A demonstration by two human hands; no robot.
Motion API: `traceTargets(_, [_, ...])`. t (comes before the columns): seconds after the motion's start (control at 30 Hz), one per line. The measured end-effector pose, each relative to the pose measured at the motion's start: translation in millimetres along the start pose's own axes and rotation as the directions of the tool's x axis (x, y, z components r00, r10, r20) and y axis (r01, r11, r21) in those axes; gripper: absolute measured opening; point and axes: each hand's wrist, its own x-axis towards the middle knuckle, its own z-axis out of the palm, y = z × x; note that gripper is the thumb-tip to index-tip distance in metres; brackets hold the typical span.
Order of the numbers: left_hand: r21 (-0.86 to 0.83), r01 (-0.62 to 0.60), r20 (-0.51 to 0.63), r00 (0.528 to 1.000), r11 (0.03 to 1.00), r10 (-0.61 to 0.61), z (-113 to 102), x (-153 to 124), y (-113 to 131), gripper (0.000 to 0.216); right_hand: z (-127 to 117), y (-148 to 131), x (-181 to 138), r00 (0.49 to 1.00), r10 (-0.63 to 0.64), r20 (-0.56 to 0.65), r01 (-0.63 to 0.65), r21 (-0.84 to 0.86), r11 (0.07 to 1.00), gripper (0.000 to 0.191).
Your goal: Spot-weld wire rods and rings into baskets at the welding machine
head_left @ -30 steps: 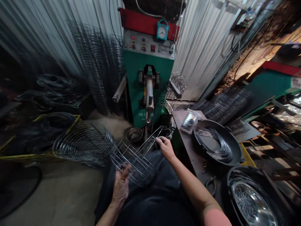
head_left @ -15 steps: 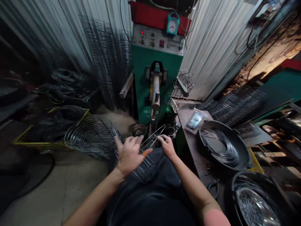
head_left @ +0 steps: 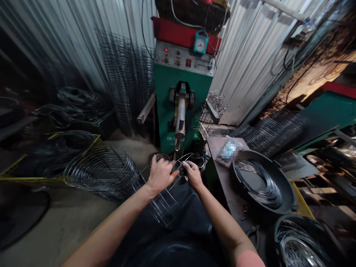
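A wire basket (head_left: 164,208), made of thin crossing metal wires, lies tilted over my dark apron, below the nose of a green welding machine (head_left: 181,126). My left hand (head_left: 160,174) is closed over its upper part, fingers curled and an orange cover on the thumb. Just to the right, my right hand (head_left: 192,172) pinches wire at the basket's far end between thumb and fingers. The exact contact of the fingertips is partly hidden. A metal bowl (head_left: 157,156) stands behind my left hand, its contents mostly covered by the fingers.
Stacked wire frames (head_left: 101,174) stand at the left, near a yellow crate (head_left: 96,142). On the right, a table (head_left: 222,178) bears a black tray (head_left: 290,189) of wire rings and a second tray (head_left: 274,241) with a steel bowl. A teal clock (head_left: 200,43) hangs on the machine.
My left hand has gone from spread fingers to curled ones and moved right, closer to my right hand. The basket has shifted slightly, and the whole view has tilted up a little.
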Motion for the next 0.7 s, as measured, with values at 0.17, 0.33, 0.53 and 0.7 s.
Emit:
traceTargets(0.17, [0.000, -0.007, 0.002, 1.000, 1.000, 0.007, 5, 15, -7, 0.034, 6, 4, 14, 0.999, -0.008, -0.038, 0.011, 0.061, 0.998, 0.031])
traceTargets(0.33, [0.004, 0.001, 0.019, 1.000, 1.000, -0.001, 10, 25, -12, 0.030, 11, 8, 24, 0.995, -0.018, -0.100, 0.021, 0.030, 0.999, 0.031])
traceTargets(0.53, [-0.008, 0.031, 0.043, 0.999, 0.999, -0.031, 18, 31, -17, 0.028, 17, 12, 32, 0.987, -0.017, -0.159, 0.026, 0.056, 0.998, 0.031])
traceTargets(0.7, [-0.003, 0.063, 0.072, 0.995, 0.998, -0.062, 20, 40, -21, 0.031, 17, 14, 42, 0.984, -0.050, -0.168, 0.058, 0.044, 0.997, 0.031])
